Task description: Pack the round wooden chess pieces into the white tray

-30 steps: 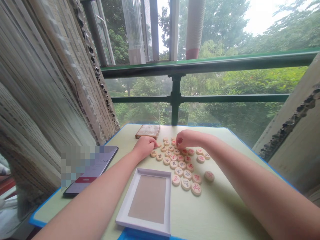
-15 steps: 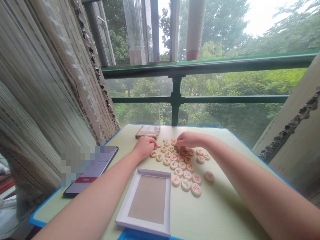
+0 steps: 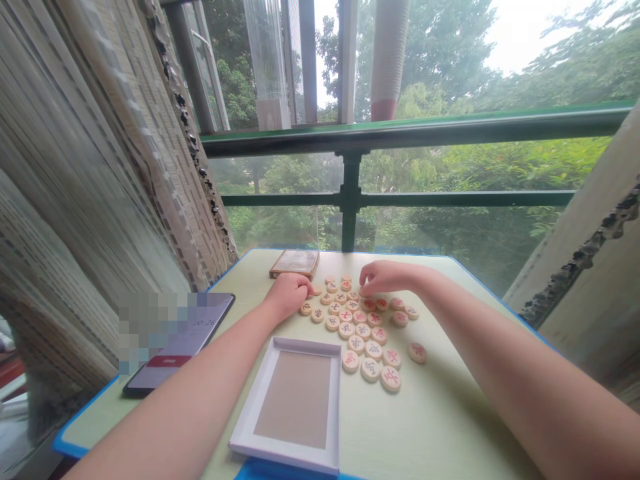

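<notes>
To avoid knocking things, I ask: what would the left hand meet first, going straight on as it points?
The left hand would probably first meet the pale round piece right beside it; whether they touch is unclear.

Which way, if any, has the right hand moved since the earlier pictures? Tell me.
Yes: judged against the green railing post, the right hand has shifted slightly toward the right of the picture.

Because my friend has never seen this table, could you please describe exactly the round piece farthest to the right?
On the pale table with blue edges, find the open white tray at the near side. To its right and beyond, round pieces form a loose group. The wanted piece, marked in red, is the rightmost one, with a gap around it.
</notes>
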`<state>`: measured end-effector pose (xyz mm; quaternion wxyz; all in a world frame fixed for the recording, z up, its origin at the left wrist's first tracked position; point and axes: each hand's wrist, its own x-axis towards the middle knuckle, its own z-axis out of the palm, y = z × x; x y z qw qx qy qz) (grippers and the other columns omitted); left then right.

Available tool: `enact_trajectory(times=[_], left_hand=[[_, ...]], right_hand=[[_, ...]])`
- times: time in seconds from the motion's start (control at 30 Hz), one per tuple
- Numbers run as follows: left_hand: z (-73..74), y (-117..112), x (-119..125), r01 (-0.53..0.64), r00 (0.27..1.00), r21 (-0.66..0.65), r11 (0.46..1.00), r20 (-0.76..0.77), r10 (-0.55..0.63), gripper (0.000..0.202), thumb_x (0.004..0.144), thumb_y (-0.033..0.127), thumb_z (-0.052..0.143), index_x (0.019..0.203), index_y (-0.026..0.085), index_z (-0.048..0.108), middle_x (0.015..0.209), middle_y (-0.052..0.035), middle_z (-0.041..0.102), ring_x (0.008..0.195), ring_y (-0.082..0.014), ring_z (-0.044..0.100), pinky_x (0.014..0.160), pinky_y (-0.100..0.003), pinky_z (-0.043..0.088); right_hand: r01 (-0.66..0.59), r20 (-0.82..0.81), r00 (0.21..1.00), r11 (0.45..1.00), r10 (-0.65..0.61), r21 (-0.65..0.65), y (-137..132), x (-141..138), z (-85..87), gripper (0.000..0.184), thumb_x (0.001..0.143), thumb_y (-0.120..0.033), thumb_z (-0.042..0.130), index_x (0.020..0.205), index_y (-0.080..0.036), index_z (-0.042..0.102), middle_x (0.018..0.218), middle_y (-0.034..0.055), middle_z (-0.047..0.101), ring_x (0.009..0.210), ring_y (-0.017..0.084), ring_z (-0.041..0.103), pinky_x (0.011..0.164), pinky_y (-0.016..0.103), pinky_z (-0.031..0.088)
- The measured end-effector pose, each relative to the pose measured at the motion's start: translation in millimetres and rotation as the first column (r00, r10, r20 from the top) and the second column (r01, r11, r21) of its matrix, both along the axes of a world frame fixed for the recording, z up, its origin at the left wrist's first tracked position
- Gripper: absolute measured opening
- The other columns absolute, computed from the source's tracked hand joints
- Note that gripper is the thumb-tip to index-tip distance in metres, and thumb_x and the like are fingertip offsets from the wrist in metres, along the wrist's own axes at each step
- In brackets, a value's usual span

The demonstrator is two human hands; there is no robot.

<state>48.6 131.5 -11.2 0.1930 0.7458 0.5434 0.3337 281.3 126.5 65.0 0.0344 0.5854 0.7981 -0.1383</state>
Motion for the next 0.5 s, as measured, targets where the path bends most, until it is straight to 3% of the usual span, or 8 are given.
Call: enact_trajectory(times=[0.2, 0.37, 0.5], left_hand=[[0.4, -1.4, 0.4, -0.002, 1.000, 0.007, 1.000, -0.007, 0.002, 0.026, 0.061, 0.014, 0.041, 0.059, 0.018, 0.067, 0.062, -0.0005, 0.067, 0.065, -0.0147, 0.060, 0.066, -0.025, 0.047], [-2.7, 1.2, -0.4, -0.003, 1.000, -0.009, 1.000, 0.007, 0.003, 0.026, 0.061, 0.015, 0.041, 0.059, 0.019, 0.067, 0.063, -0.0004, 0.067, 0.064, -0.0143, 0.060, 0.064, -0.024, 0.047], [-0.5, 0.1, 0.0, 0.002, 1.000, 0.004, 1.000, -0.023, -0.002, 0.026, 0.060, 0.014, 0.041, 0.057, 0.019, 0.066, 0.063, -0.0001, 0.067, 0.066, -0.0145, 0.060, 0.065, -0.024, 0.046]], right_hand=[[-0.039, 0.015, 0.999, 0.999, 0.039, -0.010, 5.0, 7.8, -4.5, 0.036, 0.062, -0.034, 0.064, 0.096, -0.023, 0.066, 0.097, 0.0027, 0.066, 0.080, 0.018, 0.059, 0.063, 0.026, 0.042], [-0.031, -0.121, 0.992, 0.999, 0.026, -0.036, 5.2, 5.0, -4.9, 0.028, 0.069, -0.042, 0.057, 0.085, -0.023, 0.070, 0.088, 0.0010, 0.068, 0.081, 0.018, 0.059, 0.067, 0.026, 0.041], [0.005, -0.127, 0.992, 0.999, -0.011, -0.047, 3.4, 0.7, -4.0, 0.027, 0.072, -0.040, 0.053, 0.077, -0.020, 0.070, 0.088, 0.0034, 0.068, 0.079, 0.018, 0.058, 0.065, 0.026, 0.040]])
